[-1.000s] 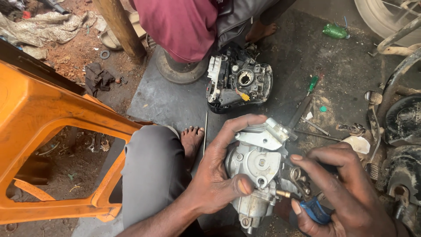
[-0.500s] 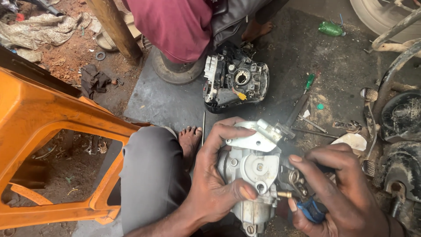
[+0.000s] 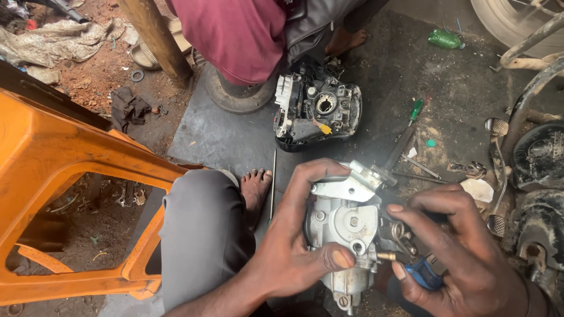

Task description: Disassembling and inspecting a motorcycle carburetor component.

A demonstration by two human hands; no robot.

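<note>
A: What does the left hand have?

B: It is wrapped round a silvery metal carburettor, thumb across the front of the casting, fingers curled over the top by the bracket. That grip is closed firmly on the part, which is held up off the ground, low and right of centre in the view, just in front of the person's grey-trousered knee.

A: And the right hand?

B: Its grip is closed on a blue-handled tool. The handle sits under the fingers; the working end is hidden, so I cannot tell its kind. The fingertips lie against the small brass fitting on the carburettor's right side.

A: What lies around them?

B: A dark mat on the dirt floor. On it, beyond the hands, rests a black engine part with a round opening and a yellow connector. A green-handled screwdriver lies to the right of that, and a thin metal rod beside a bare foot.

A: Anyone else?

B: Another person in a maroon top sits at the top. An orange plastic stool fills the left, and a green bottle lies far off.
</note>
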